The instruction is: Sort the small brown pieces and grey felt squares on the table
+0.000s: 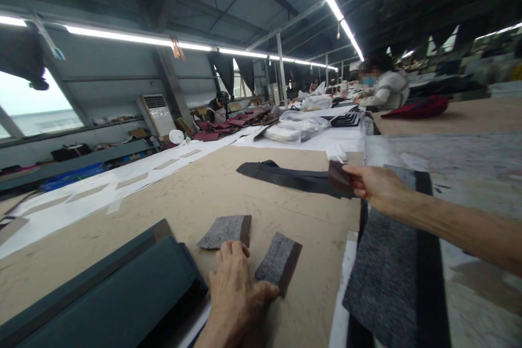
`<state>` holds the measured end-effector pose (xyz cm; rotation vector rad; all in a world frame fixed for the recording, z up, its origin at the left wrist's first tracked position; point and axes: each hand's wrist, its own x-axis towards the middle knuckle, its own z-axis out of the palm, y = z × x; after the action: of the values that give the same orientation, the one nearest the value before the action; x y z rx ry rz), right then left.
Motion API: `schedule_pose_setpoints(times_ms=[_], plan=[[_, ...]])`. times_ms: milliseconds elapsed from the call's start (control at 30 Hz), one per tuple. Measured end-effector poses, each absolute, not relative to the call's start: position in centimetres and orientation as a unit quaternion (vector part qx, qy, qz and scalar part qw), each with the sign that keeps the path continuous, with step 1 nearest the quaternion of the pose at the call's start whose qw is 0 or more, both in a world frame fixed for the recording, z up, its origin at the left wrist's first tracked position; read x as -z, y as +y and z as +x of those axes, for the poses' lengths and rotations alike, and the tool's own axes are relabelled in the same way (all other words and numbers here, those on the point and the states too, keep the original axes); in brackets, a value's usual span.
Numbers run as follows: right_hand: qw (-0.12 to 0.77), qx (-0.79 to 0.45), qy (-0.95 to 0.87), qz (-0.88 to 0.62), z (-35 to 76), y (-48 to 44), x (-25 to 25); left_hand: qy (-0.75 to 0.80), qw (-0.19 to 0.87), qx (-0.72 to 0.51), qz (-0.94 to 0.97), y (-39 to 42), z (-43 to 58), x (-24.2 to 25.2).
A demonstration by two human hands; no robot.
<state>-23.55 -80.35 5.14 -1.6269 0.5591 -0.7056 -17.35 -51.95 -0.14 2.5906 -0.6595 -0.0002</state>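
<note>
My right hand (373,185) pinches a small dark brown piece (338,176) above the right end of a long black fabric strip (285,175). My left hand (238,283) rests on the brown-paper table top (196,190), its thumb spread from the other fingers. Its fingertips touch the lower edge of a grey fabric piece with a brown band (228,231). Near its thumb lies a second grey piece with a brown band (277,261). To the left of this hand sits a stack of dark teal fabric panels (106,293).
A long grey cloth with a black border (387,272) hangs or lies along the table's right side. Farther back are clear plastic bags (299,125), dark red pieces (228,125) and a person in a light top (387,89). Small beige pieces lie on white paper (89,193).
</note>
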Motion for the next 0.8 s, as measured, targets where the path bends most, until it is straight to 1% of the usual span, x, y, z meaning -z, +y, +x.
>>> schedule_pose_setpoints(times_ms=[133, 233, 333, 467, 633, 800], plan=[[0.639, 0.213, 0.207, -0.709, -26.5, -75.0, -3.4, -0.294, 0.236, -0.028, 0.926, -51.9, -17.6, -0.2], [0.653, 0.145, 0.160, -0.726, -27.3, -71.8, -2.9, -0.365, 0.237, 0.001, 0.900, -51.6, -17.9, 0.1], [0.660, 0.106, 0.151, -0.728, -27.3, -70.4, -2.8, -0.395, 0.239, 0.040, 0.886, -51.1, -18.3, 0.5], [0.661, 0.107, 0.154, -0.726, -27.2, -70.2, -2.8, -0.408, 0.251, 0.045, 0.877, -50.8, -19.2, 0.5], [0.665, 0.099, 0.153, -0.724, -28.0, -70.4, -3.0, -0.416, 0.270, -0.003, 0.868, -51.2, -20.0, 0.7], [0.673, 0.099, 0.156, -0.716, -28.7, -70.3, -3.4, -0.333, 0.324, -0.043, 0.885, -51.7, -19.7, 0.4]])
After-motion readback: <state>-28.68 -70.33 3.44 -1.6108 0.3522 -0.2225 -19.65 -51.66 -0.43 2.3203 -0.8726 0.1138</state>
